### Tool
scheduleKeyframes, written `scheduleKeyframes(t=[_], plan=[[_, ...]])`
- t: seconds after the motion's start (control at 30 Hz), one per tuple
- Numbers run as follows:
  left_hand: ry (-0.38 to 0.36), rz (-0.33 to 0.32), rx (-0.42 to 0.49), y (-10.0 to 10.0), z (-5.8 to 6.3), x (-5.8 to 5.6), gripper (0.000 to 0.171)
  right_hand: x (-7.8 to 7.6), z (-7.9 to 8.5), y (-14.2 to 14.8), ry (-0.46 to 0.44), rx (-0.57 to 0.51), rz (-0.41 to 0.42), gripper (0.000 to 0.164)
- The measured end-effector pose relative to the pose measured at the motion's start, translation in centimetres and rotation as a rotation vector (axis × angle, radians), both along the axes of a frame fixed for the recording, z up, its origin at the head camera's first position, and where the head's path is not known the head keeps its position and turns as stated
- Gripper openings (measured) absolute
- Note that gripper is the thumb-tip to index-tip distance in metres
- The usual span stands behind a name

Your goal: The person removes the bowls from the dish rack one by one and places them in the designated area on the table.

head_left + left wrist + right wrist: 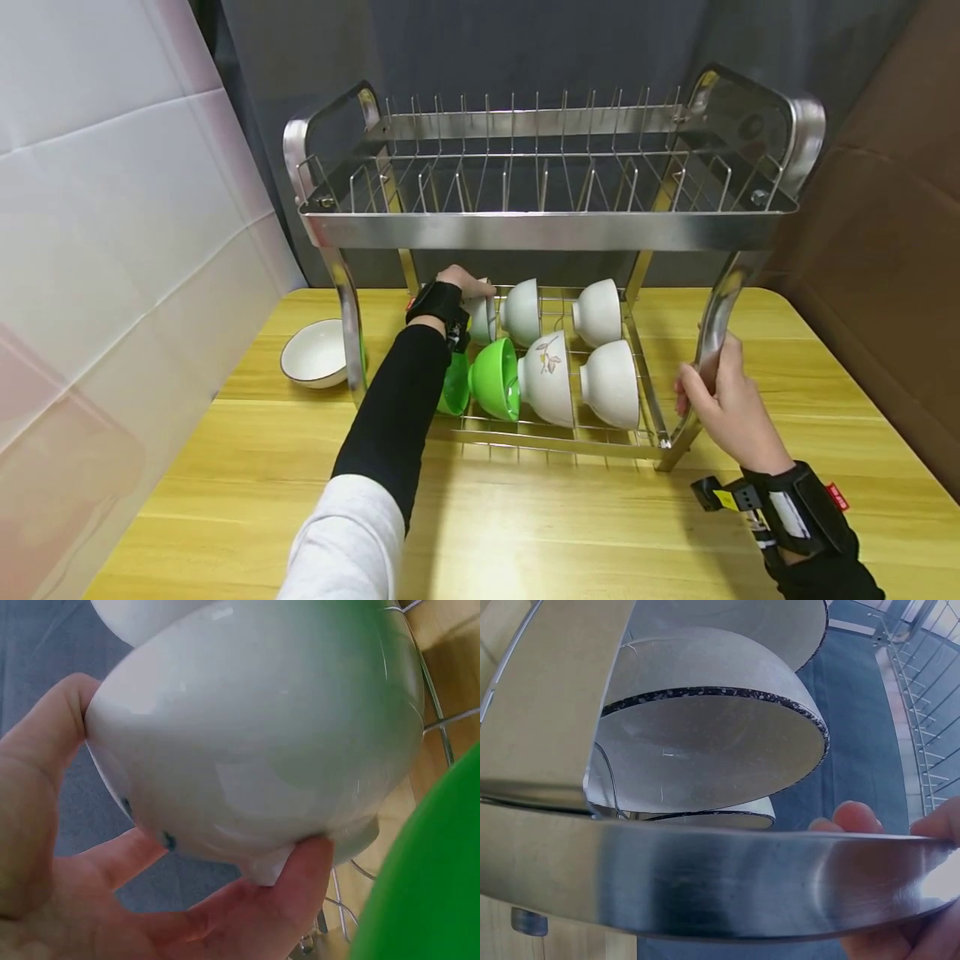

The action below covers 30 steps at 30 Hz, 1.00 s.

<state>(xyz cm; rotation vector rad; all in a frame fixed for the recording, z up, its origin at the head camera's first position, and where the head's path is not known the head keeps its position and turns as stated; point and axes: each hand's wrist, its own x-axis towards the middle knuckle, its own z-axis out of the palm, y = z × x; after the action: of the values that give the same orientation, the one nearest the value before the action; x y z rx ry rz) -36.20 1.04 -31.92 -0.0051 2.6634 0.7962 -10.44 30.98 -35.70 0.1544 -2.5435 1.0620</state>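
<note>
My left hand (461,282) reaches under the upper tier and grips a white bowl (247,735) at the back left of the rack's lower shelf. In the left wrist view, its thumb is at the rim and fingers are by the foot. Tilted on their sides along that shelf are green bowls (497,379), a white bowl with a flower print (546,383) and plain white bowls (611,383). My right hand (731,408) grips the right front leg (716,321) of the metal dish rack; speckled-rim bowls (712,750) show behind it in the right wrist view.
Overhead, the rack's upper tier (547,232) has upright wire dividers and curved end handles. A white bowl (315,354) with a dark rim stands on the wooden table (525,525), left of the rack. White and brown panels flank the table.
</note>
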Motion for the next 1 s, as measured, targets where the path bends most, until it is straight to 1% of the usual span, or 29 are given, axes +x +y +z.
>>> scheduleKeyframes(t=[0.03,0.17,0.23,0.3,0.33,0.37,0.4,0.43,0.53,0.57,0.6,0.63,0.67,0.7,0.73,0.77,0.8,0.87,0.9,0.93,1.0], plan=[[0.01,0.009,0.003,0.0,0.0,0.1,0.063,0.0,0.0,0.0,0.0,-0.002,0.001,0.05],[0.064,0.006,-0.026,0.0,0.4,0.4,0.072,0.0,0.0,-0.1,-0.003,-0.007,0.004,0.051],[0.084,-0.001,-0.046,0.0,0.6,0.5,0.074,0.0,0.1,-0.2,-0.005,-0.007,0.005,0.051],[0.104,0.012,-0.043,0.1,0.8,0.7,0.072,0.0,0.1,-0.2,-0.007,-0.007,0.005,0.051],[0.123,0.018,-0.046,0.0,-0.7,-1.2,0.075,0.0,0.1,-0.2,-0.008,-0.007,0.004,0.051],[0.127,0.025,-0.048,0.1,-0.5,-1.0,0.073,0.0,0.1,-0.2,-0.009,-0.007,0.004,0.051],[0.137,0.038,-0.043,0.2,-0.2,-0.6,0.071,0.0,0.1,-0.2,-0.009,-0.008,0.004,0.051],[0.15,0.051,-0.032,0.3,0.2,0.1,0.068,0.1,0.1,-0.2,-0.01,-0.008,0.003,0.051],[0.199,0.059,-0.03,0.3,1.2,1.7,0.062,0.0,0.1,-0.3,-0.01,-0.012,0.001,0.051],[0.203,0.06,-0.024,0.4,3.1,4.2,0.057,0.0,0.1,-0.3,-0.01,-0.013,0.001,0.051],[0.219,0.056,-0.021,0.3,3.4,4.6,0.056,0.0,0.1,-0.3,-0.01,-0.014,0.0,0.052],[0.229,0.047,-0.021,0.2,3.6,4.7,0.057,0.0,0.1,-0.3,-0.011,-0.015,0.0,0.052],[0.234,0.048,-0.011,0.0,3.6,4.5,0.059,0.0,0.1,-0.4,-0.011,-0.016,-0.001,0.052],[0.237,0.053,0.004,-0.1,3.6,4.3,0.061,0.0,0.1,-0.4,-0.012,-0.017,-0.001,0.052],[0.238,0.062,0.035,-0.3,3.8,4.3,0.063,0.0,0.1,-0.4,-0.013,-0.017,-0.002,0.053],[0.236,0.079,0.071,-0.6,3.7,4.0,0.064,0.0,0.1,-0.4,-0.013,-0.017,-0.003,0.053],[0.23,0.098,0.115,-0.8,3.7,3.7,0.065,0.0,0.1,-0.4,-0.013,-0.017,-0.002,0.052],[0.216,0.148,0.231,-1.3,3.6,3.4,0.067,0.1,0.1,-0.4,-0.012,-0.016,-0.002,0.052],[0.212,0.159,0.281,-1.6,3.5,3.2,0.065,0.1,0.1,-0.3,-0.012,-0.018,-0.001,0.052],[0.21,0.167,0.336,-1.8,3.5,3.1,0.064,0.1,0.1,-0.3,-0.012,-0.019,0.0,0.051],[0.205,0.156,0.423,-2.2,3.4,2.8,0.061,0.1,0.1,-0.2,-0.013,-0.021,0.002,0.051]])
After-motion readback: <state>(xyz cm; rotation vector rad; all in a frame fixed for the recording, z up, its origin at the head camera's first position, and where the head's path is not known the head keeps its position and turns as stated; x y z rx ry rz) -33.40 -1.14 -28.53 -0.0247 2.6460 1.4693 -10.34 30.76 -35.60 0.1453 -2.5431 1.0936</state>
